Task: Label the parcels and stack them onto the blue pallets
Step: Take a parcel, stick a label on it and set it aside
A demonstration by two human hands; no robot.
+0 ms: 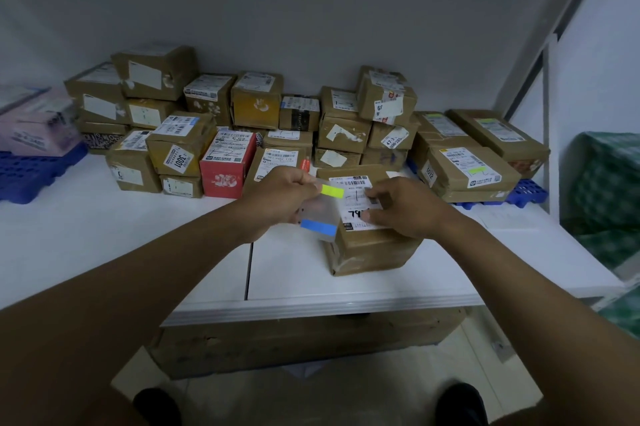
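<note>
A brown cardboard parcel (370, 249) sits on the white table in front of me, with a white shipping label (349, 198) on top. My left hand (280, 198) pinches a clear sticker sheet (320, 214) that carries a yellow tab and a blue tab, held just left of the parcel's top. My right hand (403, 207) rests on the parcel, its fingertips touching the white label. A blue pallet (526, 191) at the right holds several labelled parcels. Another blue pallet (31, 172) stands at the far left.
Many taped parcels (221, 134) are piled along the wall at the back of the table (104, 238). A pink box (34, 127) lies on the left pallet. A large carton (304, 342) stands under the table. A green-checked bag (609, 190) is at the right.
</note>
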